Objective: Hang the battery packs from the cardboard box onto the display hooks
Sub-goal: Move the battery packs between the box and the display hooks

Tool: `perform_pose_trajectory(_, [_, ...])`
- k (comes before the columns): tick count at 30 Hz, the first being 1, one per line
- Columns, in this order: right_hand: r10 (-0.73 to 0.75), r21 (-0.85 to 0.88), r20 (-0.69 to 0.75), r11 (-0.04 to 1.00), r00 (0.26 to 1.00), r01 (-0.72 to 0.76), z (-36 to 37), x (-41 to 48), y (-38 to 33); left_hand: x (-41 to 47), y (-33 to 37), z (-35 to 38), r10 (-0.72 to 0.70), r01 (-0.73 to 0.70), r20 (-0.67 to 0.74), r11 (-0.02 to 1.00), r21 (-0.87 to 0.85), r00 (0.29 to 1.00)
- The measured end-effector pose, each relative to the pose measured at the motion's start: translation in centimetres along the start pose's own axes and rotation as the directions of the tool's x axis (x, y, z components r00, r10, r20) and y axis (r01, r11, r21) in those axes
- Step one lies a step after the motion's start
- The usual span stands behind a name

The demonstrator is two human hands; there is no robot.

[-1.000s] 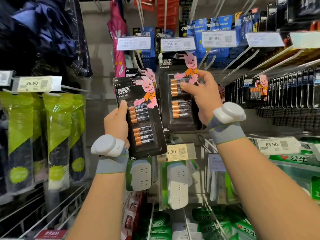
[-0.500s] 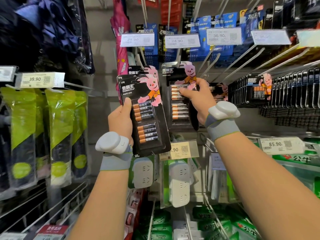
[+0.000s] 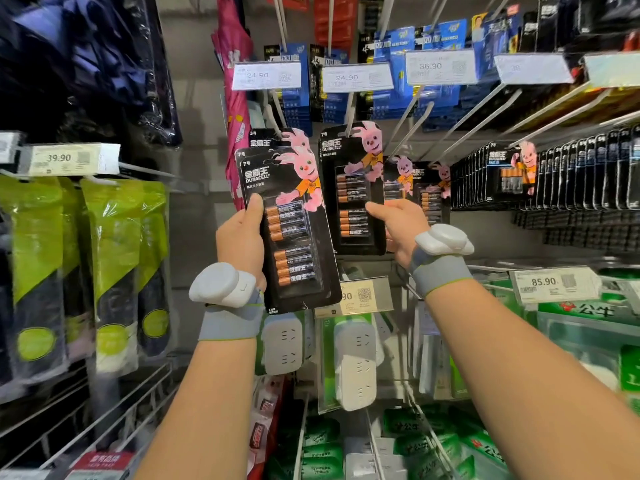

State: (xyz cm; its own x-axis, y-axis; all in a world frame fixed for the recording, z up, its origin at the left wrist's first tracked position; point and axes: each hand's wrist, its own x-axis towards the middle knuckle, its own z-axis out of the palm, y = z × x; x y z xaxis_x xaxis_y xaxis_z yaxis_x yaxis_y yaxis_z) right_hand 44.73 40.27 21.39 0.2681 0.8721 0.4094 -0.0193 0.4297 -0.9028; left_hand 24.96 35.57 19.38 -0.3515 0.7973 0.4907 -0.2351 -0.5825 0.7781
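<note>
2 grips: left grip [image 3: 240,237] and right grip [image 3: 398,226], each w/ 1 white wrist device [image 3: 221,284]. Left grip holds 2 stacked battery packs [image 3: 294,188]; front one shows 8 batteries [image 3: 285,220], 2 groups of 4. Right grip holds 1 hung pack [image 3: 353,188], also 8 batteries. 2 more rabbit packs [image 3: 431,188] behind it; 1 rear pack [image 3: 277,136] behind the held pair. Top row: 5 price tags [image 3: 266,75], 2 reading 24.90. 2 white socket packs [image 3: 355,362]. Row of black packs [image 3: 588,174]: too many to count.
</note>
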Motion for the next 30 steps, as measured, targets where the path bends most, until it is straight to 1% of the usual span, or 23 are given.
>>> perform_pose_trajectory(2, [-0.010, 0.007, -0.036, 1.000, 0.999, 0.011, -0.2, 0.3, 0.2, -0.1, 0.0, 0.3, -0.010, 0.010, 0.001, 1.000, -0.016, 1.000])
perform_pose_trajectory(5, [-0.025, 0.018, -0.023, 1.000, 0.999, 0.025, 0.0, 0.4, 0.2, -0.2, 0.0, 0.6, -0.015, 0.015, 0.006, 1.000, -0.006, 1.000])
perform_pose_trajectory(8, [0.009, 0.009, -0.012, 1.000, 1.000, -0.009, 0.3, 0.9, 0.5, -0.2, 0.0, 0.6, -0.022, 0.022, 0.007, 1.000, -0.005, 1.000])
perform_pose_trajectory(13, [0.037, 0.002, -0.057, 0.999, 0.998, -0.037, 0.7, 1.1, 0.3, 0.2, 0.1, 0.7, -0.028, 0.028, 0.012, 1.000, 0.010, 1.000])
perform_pose_trajectory(15, [0.044, -0.042, -0.068, 0.998, 0.997, -0.047, 0.6, 1.4, 0.4, 0.4, 0.1, 0.8, -0.029, 0.029, 0.013, 1.000, 0.009, 0.999])
perform_pose_trajectory(17, [0.055, -0.130, -0.063, 0.989, 0.996, -0.063, 0.5, 2.0, 0.8, 0.4, 0.0, 1.0, -0.029, 0.029, 0.018, 1.000, 0.009, 0.999])
perform_pose_trajectory(20, [0.081, -0.169, -0.049, 0.982, 0.996, -0.088, 0.1, 3.4, 2.0, 0.4, -0.1, 1.4, -0.029, 0.029, 0.034, 1.000, 0.003, 0.999])
perform_pose_trajectory(26, [0.026, -0.242, -0.103, 0.969, 0.994, -0.050, -0.1, 2.2, 1.1, 0.5, -0.2, 1.9, -0.034, 0.034, 0.054, 0.999, -0.006, 0.998])
perform_pose_trajectory(28, [-0.024, -0.266, -0.148, 0.964, 0.989, -0.017, -0.2, 1.4, 0.4, 0.4, -0.2, 2.0, -0.029, 0.030, 0.059, 0.999, -0.013, 0.998])
perform_pose_trajectory(30, [-0.113, -0.243, -0.206, 0.968, 0.972, 0.061, -0.1, 0.6, -0.3, 0.3, -0.3, 2.2, -0.026, 0.028, 0.057, 0.999, -0.026, 0.998])
